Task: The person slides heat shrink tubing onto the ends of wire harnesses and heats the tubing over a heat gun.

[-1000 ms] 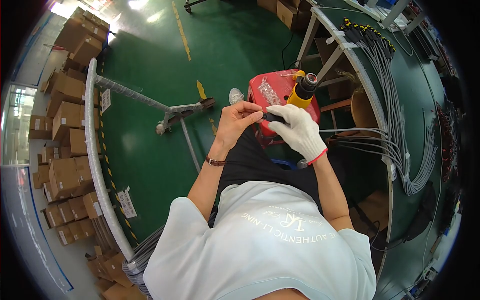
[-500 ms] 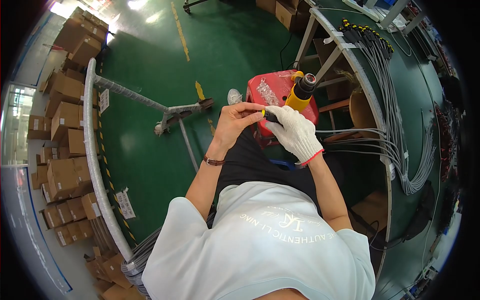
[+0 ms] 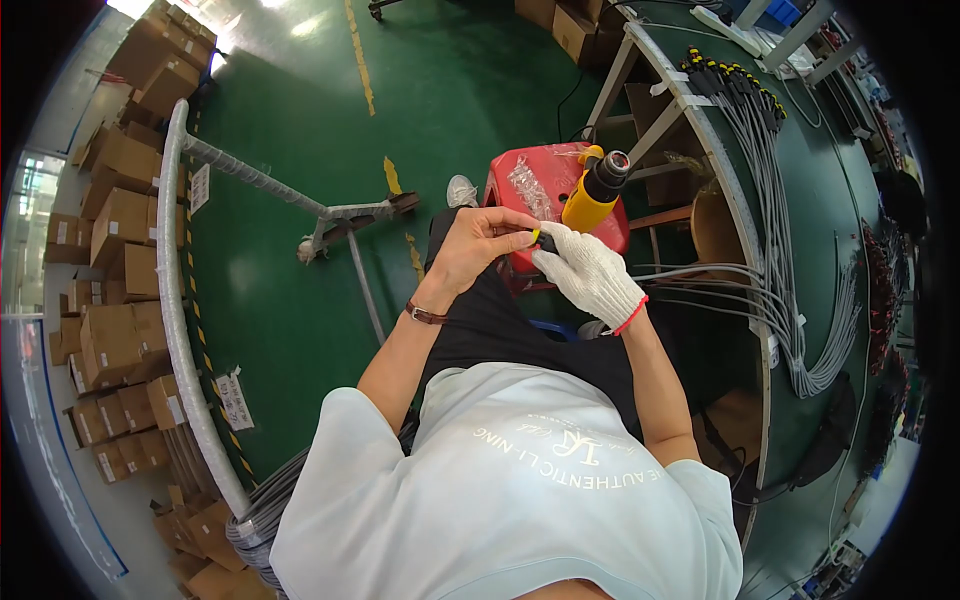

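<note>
Between my two hands is a black cable connector (image 3: 547,243) with a yellow ring (image 3: 536,236) at its left end. My bare left hand (image 3: 474,250) pinches the yellow end between thumb and fingertips. Around the black part, my right hand (image 3: 592,275), in a white knitted glove with a red cuff, is closed. Just beyond the right hand, a yellow and black heat gun (image 3: 590,208) stands nozzle up at a red stool (image 3: 517,175). Crumpled clear plastic (image 3: 533,190) lies on the stool. Grey cables (image 3: 700,272) run from near my right wrist to the table.
To the right stands a green-topped table (image 3: 815,190) bearing a bundle of grey cables (image 3: 765,165) with black and yellow connectors (image 3: 735,78). On the left are a plastic-wrapped metal frame (image 3: 175,270) and stacked cardboard boxes (image 3: 125,340). A coil of grey cable (image 3: 265,520) hangs at lower left.
Both hands have shifted slightly right and down in the view, still together on the connector. The surroundings have moved a little left as the camera turned.
</note>
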A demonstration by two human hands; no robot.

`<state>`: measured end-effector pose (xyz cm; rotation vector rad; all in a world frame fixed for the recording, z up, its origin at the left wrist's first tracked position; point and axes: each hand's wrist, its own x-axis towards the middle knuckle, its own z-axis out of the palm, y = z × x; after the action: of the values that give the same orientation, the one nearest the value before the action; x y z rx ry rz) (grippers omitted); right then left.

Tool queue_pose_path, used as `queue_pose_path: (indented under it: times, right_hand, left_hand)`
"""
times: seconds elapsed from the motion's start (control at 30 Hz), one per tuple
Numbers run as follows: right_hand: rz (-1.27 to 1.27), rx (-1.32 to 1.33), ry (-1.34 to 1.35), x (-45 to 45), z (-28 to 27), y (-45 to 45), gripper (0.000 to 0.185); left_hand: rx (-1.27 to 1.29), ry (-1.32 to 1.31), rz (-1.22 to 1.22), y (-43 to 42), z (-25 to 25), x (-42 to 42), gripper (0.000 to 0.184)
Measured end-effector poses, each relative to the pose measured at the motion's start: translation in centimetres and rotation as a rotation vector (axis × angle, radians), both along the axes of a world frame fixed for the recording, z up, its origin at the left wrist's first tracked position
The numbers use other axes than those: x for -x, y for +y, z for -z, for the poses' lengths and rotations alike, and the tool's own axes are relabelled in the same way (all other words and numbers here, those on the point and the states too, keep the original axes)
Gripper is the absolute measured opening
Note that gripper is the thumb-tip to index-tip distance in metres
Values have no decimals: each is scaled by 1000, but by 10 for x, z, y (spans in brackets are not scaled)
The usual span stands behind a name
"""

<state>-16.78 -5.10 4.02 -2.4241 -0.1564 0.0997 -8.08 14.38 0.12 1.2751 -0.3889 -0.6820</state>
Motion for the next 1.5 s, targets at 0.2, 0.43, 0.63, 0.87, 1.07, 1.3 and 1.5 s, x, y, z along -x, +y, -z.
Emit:
queue_pose_path:
  times: [0.2,0.43,0.63,0.87,1.07,1.3,1.5]
  right_hand:
    - [-42,202,-35,-4,3,-2,39]
    - [-52,10,-85,-3,9,-8,59]
    - [31,-240,68,-8,-22,-8,77]
    - [250,-309,256,12,-39,-28,35]
    - [257,35,-417,16,-3,-10,13]
    - [270,106,-410,18,2,-2,7]
    - [301,-9,-426,21,4,-4,8]
  left_hand:
    - [-265,-192,6,-13,-13,5,25]
    - [-208,-505,127,-5,-23,3,30]
    - [-156,-329,176,-8,-27,-1,26]
    - [-139,-216,144,-2,-16,-15,23]
    - [-167,-220,171,-5,-20,-22,26]
    - [-76,-375,151,-16,-16,-16,33]
    - [-49,-344,170,-21,-12,-16,38]
